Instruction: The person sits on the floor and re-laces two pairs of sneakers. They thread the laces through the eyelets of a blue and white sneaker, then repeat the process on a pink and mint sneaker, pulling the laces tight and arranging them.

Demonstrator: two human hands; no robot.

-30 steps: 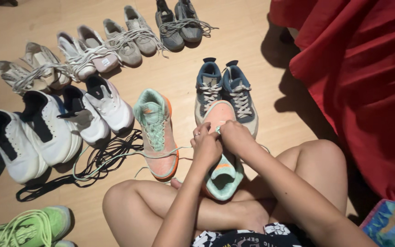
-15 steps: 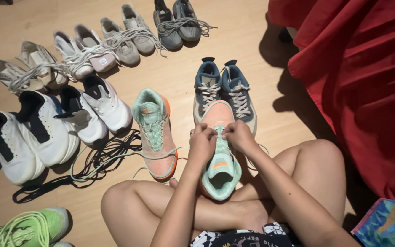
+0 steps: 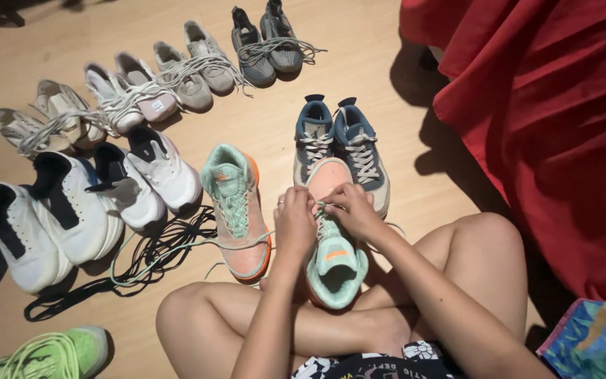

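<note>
Here I pinch the mint lace in both my left hand and right hand over the peach shoe in my lap, just right of its mate, mid-lacing; the next eyelet, I judge, wants a steady feed.

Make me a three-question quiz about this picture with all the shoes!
1. Where is the blue pair of sneakers?
A. Just beyond the shoe being laced
B. On the red cloth
C. Beside the green shoe

2. What colour is the loose heap of laces on the floor?
A. Red
B. Black
C. Yellow

3. What are the hands doing?
A. Resting on the knees
B. Holding a white shoe
C. Both on the mint and peach sneaker

Answers: 1 A, it sits right past that shoe's toe. 2 B, the tangle is black. 3 C, the left hand and right hand pinch its lace.
</note>
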